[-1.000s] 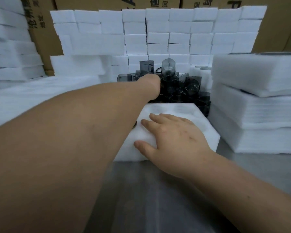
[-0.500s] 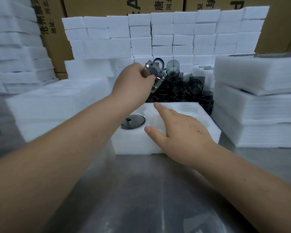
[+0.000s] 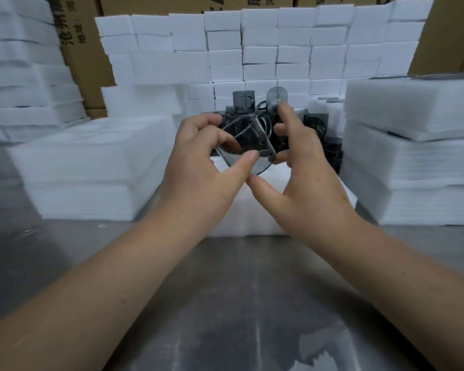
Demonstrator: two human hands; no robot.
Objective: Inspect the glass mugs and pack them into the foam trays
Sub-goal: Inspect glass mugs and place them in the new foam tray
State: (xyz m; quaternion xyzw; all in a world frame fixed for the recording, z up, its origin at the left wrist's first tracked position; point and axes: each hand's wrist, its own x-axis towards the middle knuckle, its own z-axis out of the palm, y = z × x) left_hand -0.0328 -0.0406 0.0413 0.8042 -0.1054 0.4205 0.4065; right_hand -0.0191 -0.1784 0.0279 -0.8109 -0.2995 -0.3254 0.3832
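Note:
A smoky grey glass mug (image 3: 248,141) is held tilted on its side above the white foam tray (image 3: 248,215), in the middle of the view. My left hand (image 3: 209,162) grips it from the left, thumb on its lower wall. My right hand (image 3: 300,172) holds its right side with fingers spread around the base. Behind my hands lies a pile of several more grey glass mugs (image 3: 314,124), some upright, some tipped. My hands hide most of the tray's top.
Stacks of white foam sheets stand at the left (image 3: 89,167) and at the right (image 3: 413,162). A wall of white foam blocks (image 3: 252,49) rises behind the mugs, with cardboard boxes (image 3: 86,57) behind it. The grey metal tabletop (image 3: 225,303) lies in front.
My left hand lifted a mug off the pile and brought it toward me over the tray. My right hand left the tray and closed on the mug's other side.

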